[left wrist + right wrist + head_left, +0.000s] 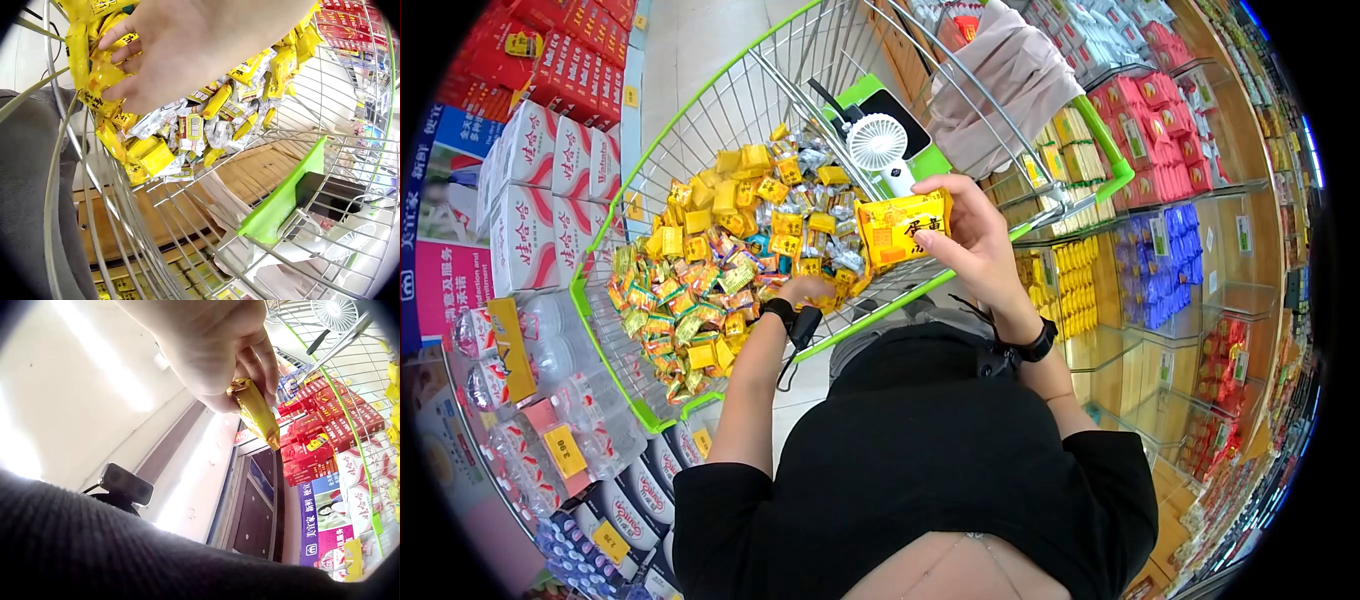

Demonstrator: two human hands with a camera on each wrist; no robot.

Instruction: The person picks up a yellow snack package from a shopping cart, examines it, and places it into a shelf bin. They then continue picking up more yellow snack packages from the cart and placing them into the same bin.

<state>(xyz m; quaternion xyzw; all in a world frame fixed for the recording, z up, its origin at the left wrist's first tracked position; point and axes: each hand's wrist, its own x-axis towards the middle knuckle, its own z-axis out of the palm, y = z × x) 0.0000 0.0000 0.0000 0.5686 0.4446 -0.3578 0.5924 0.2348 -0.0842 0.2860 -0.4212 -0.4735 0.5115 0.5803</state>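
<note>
Tall shelves (1125,345) stand on the right in the head view, filled with red, blue and yellow packs. Beside them is the wire shopping cart (577,300), its green-trimmed rim running between the person's body and the goods inside. White boxes (530,235) are stacked near the cart's far left side, with red boxes (575,65) beyond them and bottles (585,400) nearer. A heap of small wrapped snacks (690,290) spreads inside the cart. A pale cloth (1005,90) hangs over the cart's handle end, near a green flap (865,90). The left hand (805,290) reaches down into the heap, fingers apart and touching yellow wrappers; its wrist and palm hide some snacks. The right hand (980,245) is raised over the cart's near rim, thumb and fingers clamped on the yellow packet (900,230), above the edge of the heap. A dark flat panel (905,120) lies at the flap, and a small white fan (878,143) partly covers it, its handle just beside the packet.
</note>
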